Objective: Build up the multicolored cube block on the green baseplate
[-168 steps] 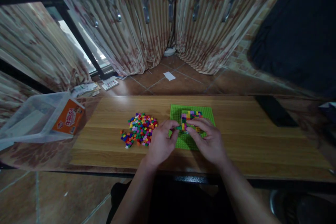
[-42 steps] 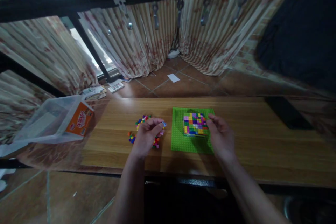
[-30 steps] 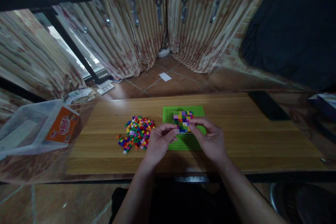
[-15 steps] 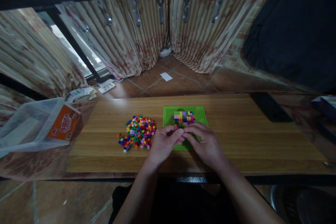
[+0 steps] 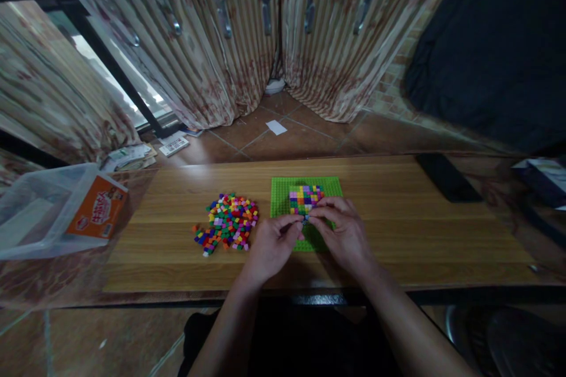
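The left hand (image 5: 269,250) pinches a tiny bluish toy brick (image 5: 305,220) in its fingers; the right hand (image 5: 347,235) has its fingers at the far side, grip unclear. The brick should be light, stiff, slick, best held by its side walls. It is over the green studded baseplate (image 5: 280,188), before the multicoloured brick block (image 5: 304,197).

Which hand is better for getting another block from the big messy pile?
Probably the left hand: it's right beside the loose block pile. The right hand is farther away, on the other side of the left one.
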Motion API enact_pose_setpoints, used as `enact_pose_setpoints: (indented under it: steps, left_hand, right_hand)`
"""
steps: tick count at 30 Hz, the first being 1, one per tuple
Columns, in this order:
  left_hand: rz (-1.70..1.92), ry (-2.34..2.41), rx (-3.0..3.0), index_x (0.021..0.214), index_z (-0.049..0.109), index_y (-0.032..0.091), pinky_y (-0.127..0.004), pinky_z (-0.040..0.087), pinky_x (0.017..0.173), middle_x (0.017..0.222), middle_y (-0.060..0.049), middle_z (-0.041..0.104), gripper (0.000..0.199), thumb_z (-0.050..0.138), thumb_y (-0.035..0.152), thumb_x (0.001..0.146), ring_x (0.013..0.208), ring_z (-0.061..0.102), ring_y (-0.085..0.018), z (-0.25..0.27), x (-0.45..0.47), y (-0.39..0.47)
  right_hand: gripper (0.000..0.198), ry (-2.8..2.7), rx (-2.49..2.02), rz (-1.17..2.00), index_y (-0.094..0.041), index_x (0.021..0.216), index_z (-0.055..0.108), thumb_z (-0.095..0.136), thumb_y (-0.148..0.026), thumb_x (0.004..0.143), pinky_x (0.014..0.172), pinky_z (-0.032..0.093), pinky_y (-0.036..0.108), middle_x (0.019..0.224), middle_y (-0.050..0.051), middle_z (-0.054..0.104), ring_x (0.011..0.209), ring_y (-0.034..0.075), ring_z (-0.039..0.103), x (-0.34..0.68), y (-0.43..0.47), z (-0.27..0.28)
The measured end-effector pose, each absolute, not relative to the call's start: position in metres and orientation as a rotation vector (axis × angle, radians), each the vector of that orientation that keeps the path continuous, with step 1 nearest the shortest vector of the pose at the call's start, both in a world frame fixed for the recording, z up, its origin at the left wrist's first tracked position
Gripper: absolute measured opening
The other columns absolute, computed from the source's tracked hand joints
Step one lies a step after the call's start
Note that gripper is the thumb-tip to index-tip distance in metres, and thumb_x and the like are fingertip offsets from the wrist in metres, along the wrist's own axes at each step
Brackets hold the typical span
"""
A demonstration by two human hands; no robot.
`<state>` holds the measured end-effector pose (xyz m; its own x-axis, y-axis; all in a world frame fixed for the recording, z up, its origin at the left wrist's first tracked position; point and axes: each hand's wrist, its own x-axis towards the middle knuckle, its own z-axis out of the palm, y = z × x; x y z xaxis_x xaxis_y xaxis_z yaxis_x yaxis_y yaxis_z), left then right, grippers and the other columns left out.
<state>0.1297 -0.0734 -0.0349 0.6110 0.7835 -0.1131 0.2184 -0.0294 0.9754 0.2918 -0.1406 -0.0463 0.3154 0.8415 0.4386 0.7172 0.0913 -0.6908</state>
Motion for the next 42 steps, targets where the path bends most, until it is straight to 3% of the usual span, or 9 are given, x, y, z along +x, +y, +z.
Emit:
enact_pose_setpoints:
  steps: [7,14,20,29,34,42]
  left_hand:
    - [0.54,0.863,1.604,0.11,0.073,0.017,-0.026,0.048,0.064,0.074,-0.004,0.073,0.034,0.056,0.037,0.088,0.066,0.064,-0.017,-0.031,0.129,-0.075]
    - [0.487,0.811,1.709,0.117,0.07,0.021,-0.025,0.045,0.056,0.072,-0.001,0.074,0.035,0.055,0.033,0.088,0.058,0.063,-0.016,-0.034,0.13,-0.079]
    - [0.466,0.854,1.779,0.126,0.064,0.017,-0.028,0.049,0.062,0.075,-0.004,0.075,0.042,0.056,0.032,0.087,0.063,0.067,-0.018,-0.035,0.132,-0.084]
    - [0.492,0.853,1.745,0.124,0.065,0.018,-0.029,0.05,0.063,0.073,-0.004,0.075,0.041,0.057,0.033,0.086,0.065,0.07,-0.02,-0.034,0.133,-0.085]
    - [0.483,0.862,1.761,0.125,0.064,0.017,-0.03,0.051,0.063,0.075,-0.006,0.076,0.042,0.057,0.033,0.087,0.066,0.07,-0.021,-0.035,0.133,-0.085]
    - [0.475,0.869,1.84,0.126,0.064,0.016,-0.029,0.049,0.06,0.074,-0.006,0.073,0.044,0.055,0.036,0.087,0.062,0.066,-0.02,-0.039,0.134,-0.086]
  right_hand:
    - [0.008,-1.284,-1.652,0.191,-0.031,0.081,0.076,0.068,-0.029,0.083,0.087,0.048,0.043,0.099,0.004,0.063,0.099,0.024,0.058,0.288,-0.138,-0.052]
    - [0.01,-1.184,-1.702,0.207,-0.029,0.074,0.074,0.067,-0.026,0.081,0.09,0.047,0.046,0.099,0.005,0.063,0.101,0.025,0.058,0.284,-0.138,-0.05]
    - [0.005,-1.065,-1.691,0.285,-0.025,0.076,0.07,0.068,-0.029,0.078,0.091,0.048,0.044,0.099,0.005,0.063,0.099,0.024,0.061,0.288,-0.138,-0.047]
    - [0.04,-0.728,-1.689,0.521,-0.02,0.102,0.06,0.072,-0.041,0.07,0.079,0.052,0.04,0.099,0.008,0.068,0.087,0.023,0.064,0.288,-0.132,-0.058]
    - [0.045,-0.744,-1.704,0.472,-0.021,0.105,0.058,0.073,-0.039,0.067,0.089,0.049,0.044,0.104,0.009,0.067,0.096,0.024,0.063,0.283,-0.129,-0.062]
    - [0.049,-0.743,-1.714,0.509,-0.019,0.109,0.058,0.073,-0.037,0.066,0.092,0.048,0.046,0.108,0.01,0.066,0.098,0.025,0.062,0.284,-0.128,-0.059]
